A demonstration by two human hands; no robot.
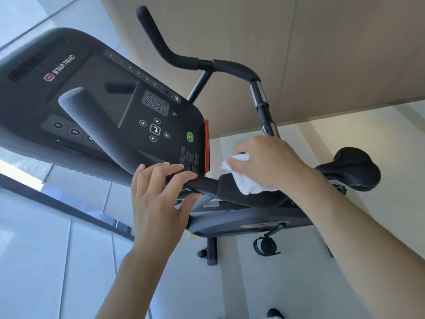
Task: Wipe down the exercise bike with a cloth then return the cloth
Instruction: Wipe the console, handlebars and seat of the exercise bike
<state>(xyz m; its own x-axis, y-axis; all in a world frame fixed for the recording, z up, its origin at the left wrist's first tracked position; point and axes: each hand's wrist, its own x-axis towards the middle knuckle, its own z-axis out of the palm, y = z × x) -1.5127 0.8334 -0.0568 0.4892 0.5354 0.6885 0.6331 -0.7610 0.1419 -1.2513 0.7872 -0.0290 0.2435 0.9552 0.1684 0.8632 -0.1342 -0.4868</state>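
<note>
A black exercise bike (241, 217) fills the view, tilted, with its console (96, 104) at upper left, curved handlebars (174, 56) above and the saddle (354, 169) at right. My right hand (266, 162) holds a bunched white cloth (246, 183) against the padded handlebar section just right of the console. My left hand (158, 194) grips the black bar under the console's lower edge, fingers over the top and thumb beneath.
A beige wall panel (322, 54) rises behind the handlebars. Pale floor (264, 284) lies under the bike, with a pedal strap (264, 246) and base foot (211, 249) below. Glass panels and a dark frame (57, 199) stand at left.
</note>
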